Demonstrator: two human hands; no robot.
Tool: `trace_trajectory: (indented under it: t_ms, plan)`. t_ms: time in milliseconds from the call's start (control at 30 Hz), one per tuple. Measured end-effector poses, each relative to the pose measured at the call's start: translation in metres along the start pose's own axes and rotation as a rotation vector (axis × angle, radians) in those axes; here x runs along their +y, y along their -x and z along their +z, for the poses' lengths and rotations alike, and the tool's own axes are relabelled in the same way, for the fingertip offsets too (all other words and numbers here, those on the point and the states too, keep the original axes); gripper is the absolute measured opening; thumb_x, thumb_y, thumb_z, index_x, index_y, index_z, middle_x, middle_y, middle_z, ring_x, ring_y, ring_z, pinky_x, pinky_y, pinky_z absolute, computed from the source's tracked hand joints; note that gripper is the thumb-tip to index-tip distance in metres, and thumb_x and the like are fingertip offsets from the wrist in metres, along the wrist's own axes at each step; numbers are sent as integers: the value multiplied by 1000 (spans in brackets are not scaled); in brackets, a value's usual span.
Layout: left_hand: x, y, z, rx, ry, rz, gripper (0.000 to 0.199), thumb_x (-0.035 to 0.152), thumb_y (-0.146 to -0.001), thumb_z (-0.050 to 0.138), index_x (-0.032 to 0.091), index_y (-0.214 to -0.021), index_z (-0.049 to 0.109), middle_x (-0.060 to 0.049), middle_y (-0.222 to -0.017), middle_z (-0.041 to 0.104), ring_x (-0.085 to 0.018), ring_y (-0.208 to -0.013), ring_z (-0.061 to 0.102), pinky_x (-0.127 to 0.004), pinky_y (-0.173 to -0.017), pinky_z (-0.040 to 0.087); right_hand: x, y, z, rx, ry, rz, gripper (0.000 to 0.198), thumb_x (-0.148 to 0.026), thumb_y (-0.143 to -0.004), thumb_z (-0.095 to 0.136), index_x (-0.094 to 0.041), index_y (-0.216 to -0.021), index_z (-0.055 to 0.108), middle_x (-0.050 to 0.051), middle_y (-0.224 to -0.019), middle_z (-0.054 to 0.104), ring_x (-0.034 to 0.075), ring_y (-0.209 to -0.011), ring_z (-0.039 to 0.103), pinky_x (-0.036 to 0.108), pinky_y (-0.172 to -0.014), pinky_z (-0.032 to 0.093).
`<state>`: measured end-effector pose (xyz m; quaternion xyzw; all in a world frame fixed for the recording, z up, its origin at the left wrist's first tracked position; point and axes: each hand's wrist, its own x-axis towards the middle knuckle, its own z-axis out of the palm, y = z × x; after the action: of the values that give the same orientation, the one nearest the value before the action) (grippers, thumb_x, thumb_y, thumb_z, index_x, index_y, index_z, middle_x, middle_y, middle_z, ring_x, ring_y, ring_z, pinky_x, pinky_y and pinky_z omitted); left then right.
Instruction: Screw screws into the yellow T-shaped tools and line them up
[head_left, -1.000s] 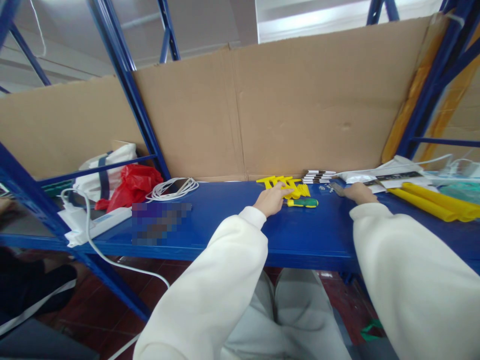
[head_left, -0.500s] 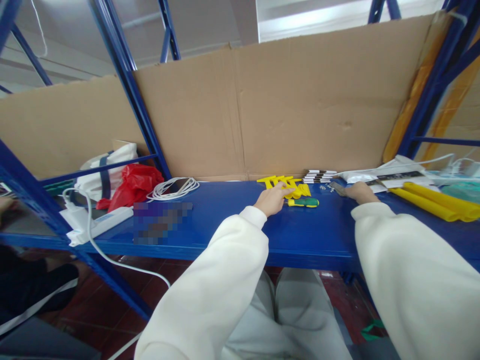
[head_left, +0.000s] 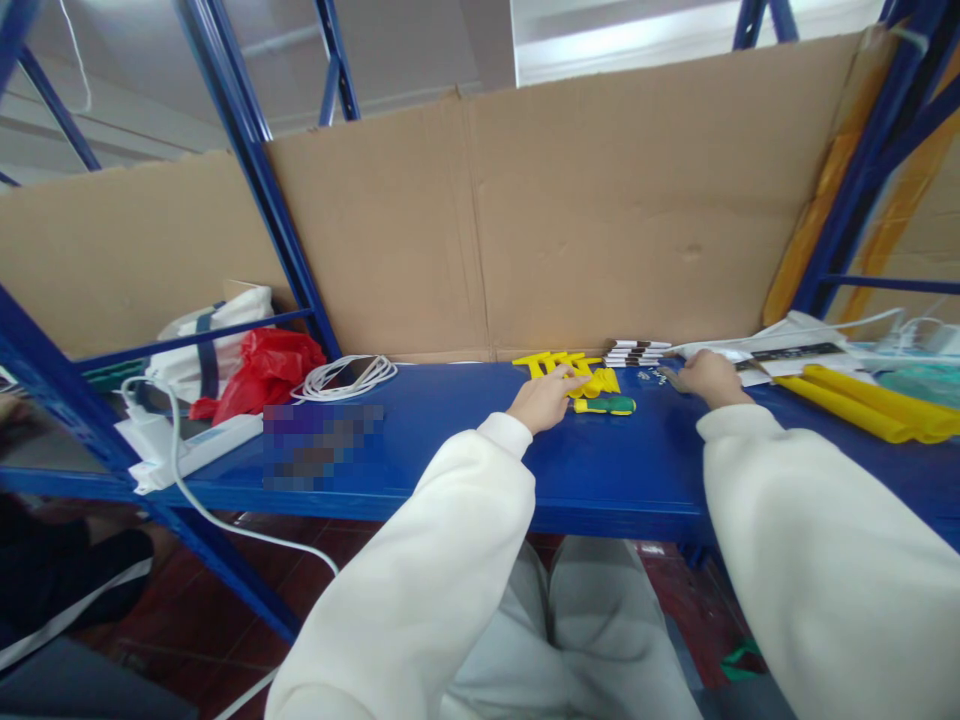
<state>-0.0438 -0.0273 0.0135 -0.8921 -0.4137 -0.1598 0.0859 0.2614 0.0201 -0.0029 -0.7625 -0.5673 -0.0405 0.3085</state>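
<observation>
My left hand (head_left: 541, 400) reaches over a group of yellow plastic pieces (head_left: 555, 362) at the back of the blue shelf, fingers stretched out and touching them. Just below its fingertips lies a screwdriver (head_left: 604, 405) with a green and yellow handle. Further right, my right hand (head_left: 711, 378) is closed at one end of a small flat grey piece (head_left: 673, 379), metal by its look. Its fingertips are partly hidden. Beside that piece are tiny bright bits (head_left: 645, 376), too small to make out. A stack of black-and-white striped items (head_left: 636, 353) stands behind them.
Yellow tubes (head_left: 862, 405) and white packets (head_left: 795, 345) lie at the right. Leftward are a coiled white cable (head_left: 349, 377), red plastic bag (head_left: 277, 365) and power strip (head_left: 202, 450). Cardboard (head_left: 600, 200) walls the back; blue posts (head_left: 247, 170) frame it. A person's leg (head_left: 82, 580) shows lower left.
My right hand has shifted slightly up and left, closer over the grey piece. My left hand stays on the yellow pieces.
</observation>
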Motion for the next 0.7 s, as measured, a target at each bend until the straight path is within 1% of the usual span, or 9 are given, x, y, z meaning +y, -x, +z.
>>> trace_trajectory:
  t_ms: [33, 67, 133, 267, 333, 400, 467, 533, 700]
  plan:
    - [0, -1, 0, 2, 10, 2, 56, 11, -96, 51, 30, -149, 57, -8, -154, 55, -24, -124, 68, -36, -107, 54, -4, -2, 1, 5, 24, 22, 35, -33, -83, 69, -15, -112, 77, 23, -114, 73, 40, -112, 69, 49, -94, 55]
    - [0, -1, 1, 7, 24, 5, 56, 11, -96, 52, 29, -149, 56, -8, -154, 55, -24, -126, 67, -36, -108, 54, -10, -3, 3, 7, 19, -10, 34, -27, -83, 66, -14, -113, 76, 22, -115, 74, 38, -113, 69, 47, -96, 55]
    - [0, -3, 1, 30, 65, 11, 55, 11, -95, 54, 26, -148, 56, -8, -154, 56, -23, -130, 64, -37, -110, 52, -24, -2, 8, -15, -53, -157, 36, -20, -83, 61, -14, -115, 75, 18, -116, 75, 33, -113, 70, 44, -100, 54]
    - [0, -5, 2, 62, 159, -6, 44, 10, -93, 59, 20, -136, 60, -9, -148, 62, -22, -134, 61, -37, -113, 49, -52, 11, 18, -112, -249, -446, 42, -16, -81, 60, -17, -120, 74, 13, -126, 75, 28, -111, 71, 44, -102, 55]
    - [-1, -6, 3, 71, 196, -2, 39, 10, -92, 61, 19, -130, 62, -9, -145, 64, -22, -132, 63, -37, -112, 50, -64, 19, 21, -136, -332, -558, 47, -13, -78, 60, -19, -122, 75, 12, -133, 72, 28, -119, 69, 45, -108, 51]
    - [-1, -8, 5, 82, 230, 19, 36, 9, -91, 62, 20, -125, 63, -9, -143, 66, -23, -130, 64, -38, -111, 50, -73, 26, 22, -171, -389, -655, 51, -10, -76, 60, -21, -122, 77, 11, -135, 72, 28, -125, 66, 46, -113, 48]
    - [-3, -9, 9, 96, 262, 47, 34, 8, -90, 63, 20, -122, 64, -9, -142, 66, -23, -130, 64, -39, -112, 50, -80, 29, 22, -206, -429, -746, 52, -10, -74, 63, -24, -122, 78, 10, -132, 74, 29, -127, 66, 46, -114, 46]
    - [-6, -11, 13, 117, 296, 81, 34, 8, -88, 63, 20, -120, 65, -9, -141, 67, -23, -131, 63, -40, -113, 49, -83, 30, 22, -225, -456, -822, 47, -14, -76, 67, -26, -120, 79, 9, -126, 76, 29, -124, 67, 47, -113, 47]
    - [-12, -17, 21, 145, 354, 156, 36, 7, -85, 65, 20, -119, 70, -10, -141, 67, -24, -132, 63, -42, -117, 46, -79, 22, 29, -192, -526, -990, 33, -23, -80, 72, -26, -112, 82, 9, -111, 80, 29, -109, 74, 44, -103, 56]
